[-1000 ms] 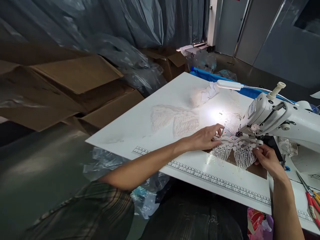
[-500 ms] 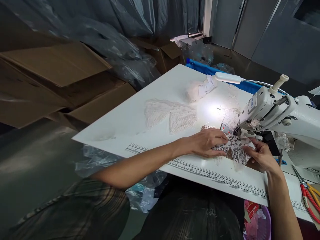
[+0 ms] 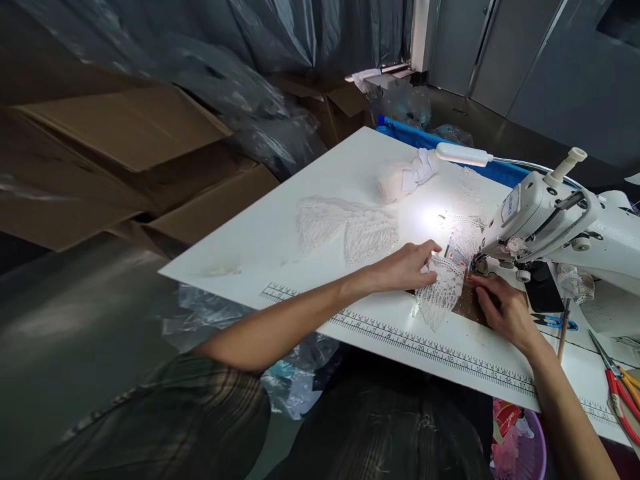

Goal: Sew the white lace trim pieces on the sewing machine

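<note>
A white lace piece (image 3: 441, 291) hangs from my left hand (image 3: 406, 268), its thumb and fingers closed on the upper left part. The lace lies just left of the needle area of a white sewing machine (image 3: 543, 217), its pointed end toward the table's front edge. My right hand (image 3: 506, 312) rests right of the lace, over the brown plate (image 3: 469, 308). Its forefinger stretches toward the presser foot (image 3: 475, 264), with the thumb apart below; I see no cloth in it. More lace (image 3: 465, 233) lies behind the needle.
Lace pieces (image 3: 371, 233) and a rolled white bundle (image 3: 406, 179) lie on the white table (image 3: 240, 263). A lamp (image 3: 463, 155) lights it. Blue thread snips (image 3: 555, 322) and red-handled scissors (image 3: 617, 397) are at right. Cardboard boxes (image 3: 130, 133) stand left; a purple basket (image 3: 537, 447) sits below.
The lace has moved left, away from under the presser foot, with my left hand on it. My right hand has let go of the lace's right side and shifted slightly left.
</note>
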A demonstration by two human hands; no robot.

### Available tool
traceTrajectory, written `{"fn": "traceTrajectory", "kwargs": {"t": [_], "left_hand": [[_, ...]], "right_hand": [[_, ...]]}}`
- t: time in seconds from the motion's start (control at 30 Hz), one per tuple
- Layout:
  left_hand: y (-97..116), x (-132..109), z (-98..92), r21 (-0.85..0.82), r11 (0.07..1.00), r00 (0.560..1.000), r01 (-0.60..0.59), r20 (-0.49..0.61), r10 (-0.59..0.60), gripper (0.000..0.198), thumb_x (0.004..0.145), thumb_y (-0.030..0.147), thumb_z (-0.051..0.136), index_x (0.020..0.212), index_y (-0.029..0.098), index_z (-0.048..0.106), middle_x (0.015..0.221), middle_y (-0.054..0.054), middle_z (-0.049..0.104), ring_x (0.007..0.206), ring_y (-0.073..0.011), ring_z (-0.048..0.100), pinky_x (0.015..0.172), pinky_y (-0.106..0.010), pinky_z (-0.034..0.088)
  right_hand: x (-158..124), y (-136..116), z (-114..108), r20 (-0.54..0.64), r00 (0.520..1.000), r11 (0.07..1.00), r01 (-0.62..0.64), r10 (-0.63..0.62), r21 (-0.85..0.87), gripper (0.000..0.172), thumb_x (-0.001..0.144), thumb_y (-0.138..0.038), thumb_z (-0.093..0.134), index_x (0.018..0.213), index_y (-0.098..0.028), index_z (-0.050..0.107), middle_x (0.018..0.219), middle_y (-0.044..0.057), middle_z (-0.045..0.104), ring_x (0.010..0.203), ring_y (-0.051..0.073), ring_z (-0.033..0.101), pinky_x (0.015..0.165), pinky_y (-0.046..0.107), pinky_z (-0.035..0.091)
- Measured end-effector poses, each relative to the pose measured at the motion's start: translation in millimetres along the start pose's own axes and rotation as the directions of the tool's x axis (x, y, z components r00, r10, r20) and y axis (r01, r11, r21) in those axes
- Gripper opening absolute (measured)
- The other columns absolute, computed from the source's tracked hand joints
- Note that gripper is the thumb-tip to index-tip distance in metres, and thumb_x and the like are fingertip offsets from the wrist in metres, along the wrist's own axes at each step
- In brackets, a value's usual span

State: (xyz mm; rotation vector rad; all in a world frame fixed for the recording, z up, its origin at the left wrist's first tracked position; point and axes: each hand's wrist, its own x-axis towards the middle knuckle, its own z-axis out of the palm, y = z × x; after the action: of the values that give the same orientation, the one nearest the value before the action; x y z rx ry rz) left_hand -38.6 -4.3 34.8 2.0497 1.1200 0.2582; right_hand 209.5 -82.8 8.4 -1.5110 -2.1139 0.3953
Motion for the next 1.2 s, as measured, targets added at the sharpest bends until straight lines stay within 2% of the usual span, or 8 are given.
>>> {"fn": "traceTrajectory", "kwargs": {"t": [0.1, 0.17, 0.27, 0.4, 0.53, 0.63, 0.87, 1.2], "left_hand": [[0, 0, -4.1, 0.021, 1.000, 0.999, 0.017, 0.034, -0.017, 0.063, 0.080, 0.032, 0.054, 0.138, 0.011, 0.044, 0.082, -0.002, 0.057, 0.065, -0.0153, 0.053, 0.057, -0.026, 0.038], [0, 0, -3.4, 0.026, 0.999, 0.999, 0.021, 0.029, -0.022, 0.063, 0.081, 0.033, 0.054, 0.139, 0.010, 0.044, 0.080, -0.002, 0.056, 0.064, -0.0153, 0.053, 0.056, -0.026, 0.037], [-1, 3, 1.5, -0.002, 1.000, 0.999, 0.014, -0.030, -0.014, 0.063, 0.083, 0.036, 0.058, 0.138, 0.010, 0.045, 0.075, 0.000, 0.054, 0.063, -0.0150, 0.053, 0.056, -0.025, 0.039], [-3, 7, 6.6, -0.094, 0.995, 0.996, 0.035, -0.081, -0.043, 0.057, 0.084, 0.034, 0.062, 0.134, 0.011, 0.049, 0.071, 0.004, 0.051, 0.057, -0.0124, 0.054, 0.055, -0.025, 0.044], [-1, 7, 5.5, -0.184, 0.977, 0.992, 0.104, -0.051, -0.116, 0.052, 0.087, 0.028, 0.063, 0.134, 0.014, 0.049, 0.071, 0.005, 0.049, 0.050, -0.0096, 0.052, 0.048, -0.023, 0.048], [0, 8, 4.6, -0.238, 0.961, 0.987, 0.139, -0.039, -0.153, 0.051, 0.087, 0.027, 0.066, 0.134, 0.014, 0.049, 0.071, 0.004, 0.048, 0.051, -0.0099, 0.052, 0.045, -0.023, 0.050], [-2, 9, 7.5, -0.263, 0.953, 0.984, 0.151, -0.048, -0.169, 0.051, 0.086, 0.025, 0.070, 0.131, 0.018, 0.050, 0.074, 0.004, 0.049, 0.055, -0.0094, 0.053, 0.045, -0.023, 0.054], [-1, 9, 7.4, -0.260, 0.951, 0.982, 0.167, -0.042, -0.184, 0.052, 0.085, 0.025, 0.069, 0.132, 0.017, 0.050, 0.075, 0.004, 0.047, 0.054, -0.0081, 0.051, 0.047, -0.021, 0.051]], "right_hand": [[-1, -3, 8, 0.030, 0.985, 0.960, 0.171, -0.169, -0.223, 0.039, 0.099, -0.032, 0.040, 0.127, -0.020, 0.064, 0.103, 0.014, 0.064, 0.094, 0.025, 0.064, 0.077, 0.039, 0.057], [2, -2, 12, 0.050, 0.979, 0.918, 0.203, -0.198, -0.342, 0.040, 0.100, -0.032, 0.039, 0.127, -0.019, 0.064, 0.098, 0.015, 0.061, 0.091, 0.026, 0.061, 0.074, 0.039, 0.057], [10, 5, 14, 0.071, 0.980, 0.894, 0.197, -0.184, -0.402, 0.040, 0.100, -0.034, 0.038, 0.128, -0.021, 0.063, 0.098, 0.014, 0.059, 0.086, 0.025, 0.060, 0.071, 0.038, 0.056], [12, 14, 12, 0.048, 0.992, 0.944, 0.125, -0.116, -0.306, 0.040, 0.100, -0.036, 0.040, 0.130, -0.022, 0.062, 0.103, 0.013, 0.060, 0.077, 0.021, 0.061, 0.065, 0.035, 0.056], [5, 15, 8, -0.042, 0.997, 0.992, 0.054, -0.059, -0.110, 0.038, 0.099, -0.036, 0.044, 0.129, -0.024, 0.064, 0.103, 0.011, 0.064, 0.082, 0.021, 0.064, 0.072, 0.037, 0.057], [3, 12, 6, -0.047, 0.995, 0.996, 0.081, -0.083, -0.038, 0.036, 0.098, -0.033, 0.045, 0.124, -0.022, 0.068, 0.100, 0.010, 0.065, 0.082, 0.021, 0.064, 0.074, 0.038, 0.057], [4, 11, 7, -0.015, 0.977, 0.975, 0.213, -0.214, -0.060, 0.034, 0.097, -0.028, 0.047, 0.117, -0.021, 0.073, 0.097, 0.011, 0.063, 0.089, 0.022, 0.062, 0.077, 0.039, 0.056], [2, 13, 4, -0.049, 0.996, 0.997, 0.075, -0.074, 0.016, 0.037, 0.094, -0.024, 0.044, 0.119, -0.022, 0.071, 0.099, 0.009, 0.070, 0.083, 0.019, 0.067, 0.077, 0.036, 0.057]]}}
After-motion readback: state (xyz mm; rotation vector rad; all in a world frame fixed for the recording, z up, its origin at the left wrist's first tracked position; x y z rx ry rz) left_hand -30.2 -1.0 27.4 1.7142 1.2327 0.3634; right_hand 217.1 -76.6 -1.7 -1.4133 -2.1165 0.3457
